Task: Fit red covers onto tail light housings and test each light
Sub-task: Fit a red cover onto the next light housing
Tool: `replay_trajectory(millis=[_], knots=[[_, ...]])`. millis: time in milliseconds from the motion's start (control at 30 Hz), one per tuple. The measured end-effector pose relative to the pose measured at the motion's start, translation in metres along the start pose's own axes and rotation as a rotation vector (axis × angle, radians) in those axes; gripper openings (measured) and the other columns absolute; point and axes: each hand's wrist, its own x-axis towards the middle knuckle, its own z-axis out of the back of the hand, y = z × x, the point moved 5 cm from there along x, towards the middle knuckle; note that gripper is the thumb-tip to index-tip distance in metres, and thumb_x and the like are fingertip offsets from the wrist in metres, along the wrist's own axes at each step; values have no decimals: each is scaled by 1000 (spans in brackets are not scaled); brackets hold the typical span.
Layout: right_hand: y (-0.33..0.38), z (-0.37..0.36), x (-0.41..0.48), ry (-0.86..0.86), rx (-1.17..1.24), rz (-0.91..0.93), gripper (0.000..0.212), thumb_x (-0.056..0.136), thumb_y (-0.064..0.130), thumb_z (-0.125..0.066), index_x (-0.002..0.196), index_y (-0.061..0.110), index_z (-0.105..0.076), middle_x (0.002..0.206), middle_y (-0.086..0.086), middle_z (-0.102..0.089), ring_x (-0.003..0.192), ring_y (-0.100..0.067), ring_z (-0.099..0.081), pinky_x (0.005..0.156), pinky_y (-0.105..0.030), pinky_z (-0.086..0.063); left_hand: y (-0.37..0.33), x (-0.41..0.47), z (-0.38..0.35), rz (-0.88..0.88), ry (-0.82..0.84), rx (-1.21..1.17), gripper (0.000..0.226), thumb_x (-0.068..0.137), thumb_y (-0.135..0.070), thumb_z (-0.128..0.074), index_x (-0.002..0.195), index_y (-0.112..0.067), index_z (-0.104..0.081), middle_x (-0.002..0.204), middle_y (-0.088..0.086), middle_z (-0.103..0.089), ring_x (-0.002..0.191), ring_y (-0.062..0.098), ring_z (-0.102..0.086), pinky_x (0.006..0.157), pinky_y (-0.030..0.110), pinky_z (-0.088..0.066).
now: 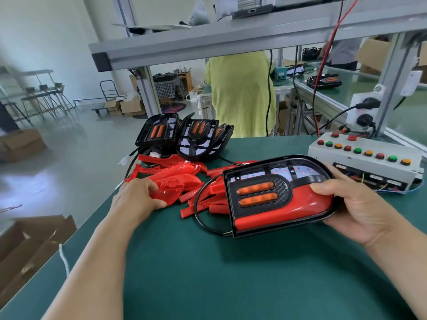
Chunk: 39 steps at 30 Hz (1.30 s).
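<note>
My right hand [353,206] grips the rounded end of a black tail light housing [251,218] held just above the green table. A red cover [307,202] sits on the housing's lower half, below two orange lenses [255,192]; its upper half shows bare white LED board. My left hand [136,197] pinches a loose red cover [168,192] at the near edge of a pile of red covers [180,172]. Several uncovered black housings [184,137] lean together behind the pile.
A grey test box [369,162] with red, green and orange buttons stands at the right, wires trailing. A person in a yellow-green shirt [240,93] stands beyond the table. The table's left edge [76,234] drops to cardboard boxes [27,245]. A metal shelf frame [208,42] hangs overhead.
</note>
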Motion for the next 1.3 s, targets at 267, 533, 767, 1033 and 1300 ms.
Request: replay_trajectory(millis=[267, 533, 767, 1033, 1300], knots=[[0, -1, -1, -20, 19, -1, 69, 66, 2, -60, 134, 14, -58, 131, -22, -62, 102, -33, -63, 83, -44, -57, -1, 5, -3, -30, -46, 7, 33, 75, -17, -84, 102, -30, -68, 116, 4, -65, 104, 25, -58, 91, 34, -45], [-1, 0, 1, -24, 21, -13, 70, 66, 2, -60, 135, 12, -56, 133, -22, -61, 101, -32, -63, 89, -44, -52, -33, -11, 4, -334, -212, -172, 15, 92, -32, -59, 80, -36, -51, 76, -9, -62, 71, 15, -58, 60, 32, -41], [0, -2, 0, -23, 22, -16, 71, 65, 2, -61, 135, 12, -55, 130, -22, -63, 95, -31, -65, 81, -40, -55, -110, -56, -5, -639, -41, -538, 10, 104, -30, -43, 102, -39, -47, 85, -17, -68, 68, 4, -64, 56, 15, -47], [0, -3, -1, -40, 20, -33, 70, 68, -3, -59, 136, 11, -53, 134, -25, -58, 102, -35, -57, 83, -40, -49, -178, -81, -12, -888, 208, -336, 45, 97, -52, -32, 141, -61, -23, 116, -12, -47, 104, -7, -47, 89, 11, -33], [1, -4, -1, -29, 34, -33, 71, 68, -3, -60, 137, 13, -53, 123, -19, -64, 101, -34, -59, 86, -44, -50, -214, -96, -23, -1010, 177, -99, 57, 104, -22, -45, 150, -48, -25, 121, -12, -38, 115, 12, -36, 111, 39, -28]])
